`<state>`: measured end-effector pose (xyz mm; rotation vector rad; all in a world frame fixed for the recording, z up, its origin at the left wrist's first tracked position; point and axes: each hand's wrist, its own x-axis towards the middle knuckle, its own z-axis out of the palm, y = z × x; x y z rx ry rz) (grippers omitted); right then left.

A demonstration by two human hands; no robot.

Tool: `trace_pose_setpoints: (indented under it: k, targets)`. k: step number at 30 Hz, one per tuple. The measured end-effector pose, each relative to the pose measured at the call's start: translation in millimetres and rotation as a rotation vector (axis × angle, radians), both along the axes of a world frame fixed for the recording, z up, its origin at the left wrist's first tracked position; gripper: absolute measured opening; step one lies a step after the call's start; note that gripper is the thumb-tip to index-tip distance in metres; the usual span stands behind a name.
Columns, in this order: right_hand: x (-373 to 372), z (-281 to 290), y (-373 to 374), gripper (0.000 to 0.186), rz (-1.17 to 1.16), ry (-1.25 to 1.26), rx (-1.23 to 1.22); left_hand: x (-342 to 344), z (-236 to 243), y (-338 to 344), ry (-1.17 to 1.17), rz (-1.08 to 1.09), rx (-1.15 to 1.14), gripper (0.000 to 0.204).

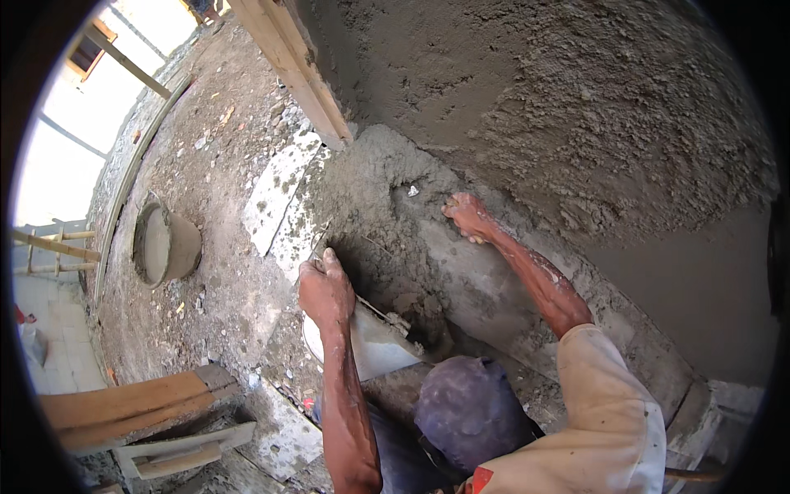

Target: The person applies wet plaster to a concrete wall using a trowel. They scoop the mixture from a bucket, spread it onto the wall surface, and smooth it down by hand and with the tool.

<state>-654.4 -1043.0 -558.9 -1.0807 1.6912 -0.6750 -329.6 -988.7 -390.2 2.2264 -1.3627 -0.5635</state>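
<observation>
My left hand (327, 290) is closed on the raised edge of a bent sheet (380, 350), white outside and smeared grey inside. Wet grey mortar (374, 177) lies heaped beyond it, with a dark hollow beside the sheet. Out to the right, my right hand (469, 217) is curled closed low over a smooth grey surface (494, 288) near the wall base. What its fingers hold, if anything, is hidden. My knee (469, 402) in dark trousers is bent close below the sheet.
A rough mortar-covered wall (592, 115) rises on the right. One wooden post (292, 66) stands at the mortar's far side, near speckled white boards (284, 193). To the left are a bucket (177, 245), gravelly ground and a timber piece (136, 403) beside a wooden float (185, 451).
</observation>
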Motion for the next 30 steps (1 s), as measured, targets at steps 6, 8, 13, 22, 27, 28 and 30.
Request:
trace_pose_setpoints:
  k: [6,8,13,22,27,28,30]
  targets:
    - [21.7,-14.0,22.8,0.056,0.068,0.193,-0.26,3.1,2.9,-0.6,-0.019,0.011,0.007,0.047]
    - [30.8,8.7,21.5,0.053,0.08,0.032,-0.11,4.5,-1.3,1.3,-0.024,0.002,0.005,0.047]
    - [30.3,47.6,15.0,0.043,0.104,-0.161,0.04,4.5,0.0,0.6,0.049,-0.005,0.0,0.047]
    - [59.3,109.2,137.3,0.048,0.605,0.549,-0.32,17.9,-3.4,-4.0,-0.011,0.01,-0.004,0.046]
    - [19.5,88.0,174.2,0.048,0.207,0.34,-0.129,3.5,5.0,-0.7,0.044,0.014,0.008,0.046]
    - [8.3,86.0,181.9,0.048,0.128,0.294,-0.031,1.0,6.8,0.8,0.031,0.01,0.006,0.046]
    - [-7.4,85.3,201.2,0.045,-0.006,0.204,0.174,-0.7,10.8,4.5,-0.001,0.002,0.001,0.046]
